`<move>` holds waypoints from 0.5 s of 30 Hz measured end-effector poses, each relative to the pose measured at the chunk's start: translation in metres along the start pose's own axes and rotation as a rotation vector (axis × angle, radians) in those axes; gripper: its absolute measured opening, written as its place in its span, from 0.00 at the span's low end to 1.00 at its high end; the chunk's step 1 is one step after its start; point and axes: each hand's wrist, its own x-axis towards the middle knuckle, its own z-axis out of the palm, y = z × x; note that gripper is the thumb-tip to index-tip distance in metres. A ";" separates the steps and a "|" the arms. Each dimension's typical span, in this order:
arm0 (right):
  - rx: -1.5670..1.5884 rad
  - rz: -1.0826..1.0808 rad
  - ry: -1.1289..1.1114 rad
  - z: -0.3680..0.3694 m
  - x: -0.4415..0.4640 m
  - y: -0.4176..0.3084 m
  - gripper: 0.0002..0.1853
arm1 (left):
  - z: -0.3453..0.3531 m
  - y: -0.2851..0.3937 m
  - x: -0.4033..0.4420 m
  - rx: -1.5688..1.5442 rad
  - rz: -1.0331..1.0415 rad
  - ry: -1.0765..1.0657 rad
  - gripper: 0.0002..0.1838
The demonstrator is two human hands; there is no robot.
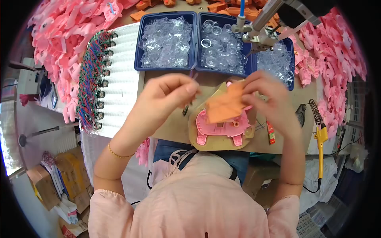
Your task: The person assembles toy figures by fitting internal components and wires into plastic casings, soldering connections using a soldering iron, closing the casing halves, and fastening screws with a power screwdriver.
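Observation:
My right hand (266, 97) pinches an orange plastic part (224, 106), blurred by motion, above a pink animal-shaped plastic shell half (201, 127). That shell lies on a tan board fixture (203, 145) in front of my body and is partly covered by the orange part. To the left of the fixture, my left hand (168, 93) is raised with thumb and fingers pressed together. Something thin and dark shows at its fingertips, too blurred to name.
Blue bins (137, 59) of clear plastic pieces stand at the back. Wired round components (93, 83) lie on white ribbed material (127, 79) at left. Pink parts (59, 43) heap on both sides. A metal machine arm (264, 29) overhangs the right; a yellow-handled tool (321, 142) hangs there.

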 end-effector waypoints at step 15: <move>-0.305 -0.017 -0.008 0.034 -0.026 -0.056 0.10 | 0.043 -0.077 -0.046 -0.131 -0.015 0.246 0.12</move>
